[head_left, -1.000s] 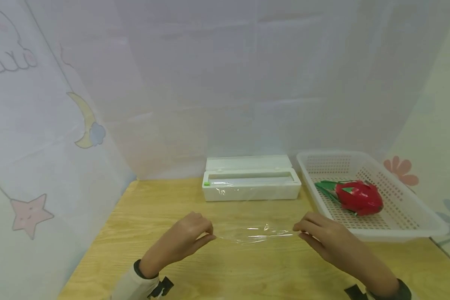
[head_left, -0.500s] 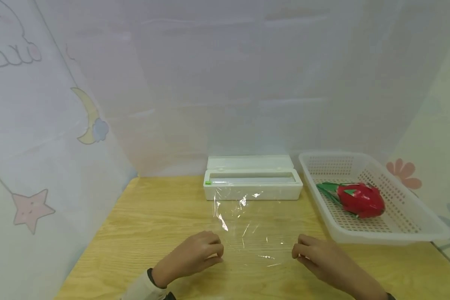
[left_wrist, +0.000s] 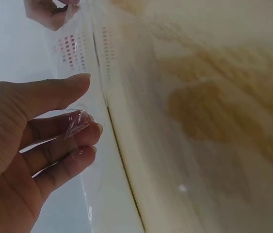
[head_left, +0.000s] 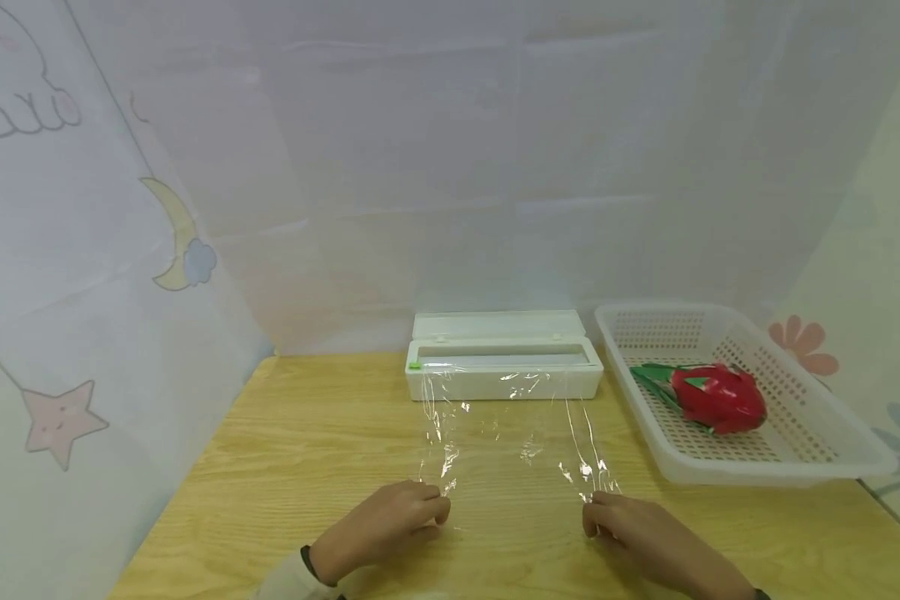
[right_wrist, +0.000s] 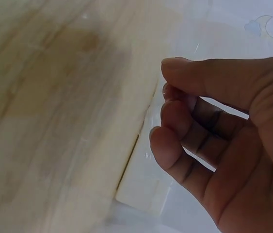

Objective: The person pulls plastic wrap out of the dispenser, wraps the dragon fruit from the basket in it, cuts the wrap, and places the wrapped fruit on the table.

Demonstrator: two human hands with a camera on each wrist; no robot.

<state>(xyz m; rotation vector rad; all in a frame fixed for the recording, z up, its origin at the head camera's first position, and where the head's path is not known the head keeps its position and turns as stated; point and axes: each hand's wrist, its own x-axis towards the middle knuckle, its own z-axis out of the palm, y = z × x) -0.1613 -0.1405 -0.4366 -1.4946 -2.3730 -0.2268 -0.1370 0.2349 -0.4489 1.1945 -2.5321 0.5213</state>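
A sheet of plastic wrap (head_left: 510, 450) stretches toward me from a white dispenser box (head_left: 504, 383), creased along both sides. At its near left corner, my left hand (head_left: 386, 525) holds the wrap with curled fingers. In the left wrist view, crumpled wrap lies across the fingertips (left_wrist: 93, 128), and the thumb stands a little apart from them. My right hand (head_left: 645, 529) holds the near right corner, its thumb close to the index fingertip in the right wrist view. Both hands are low over the wooden table (head_left: 307, 433). The dispenser's lid (head_left: 498, 324) is raised, with a green slider (head_left: 416, 365) at its left end.
A white perforated basket (head_left: 780, 471) stands to the right of the dispenser. It holds a red dragon fruit (head_left: 723, 398) with green leaf-like tips. A pale printed cloth (head_left: 450, 167) hangs behind and beside the table.
Both hands have moved toward me and down, drawing the wrap farther out of the dispenser. The sheet now spreads wide, with sharp creases at both sides. Dispenser and basket stay put.
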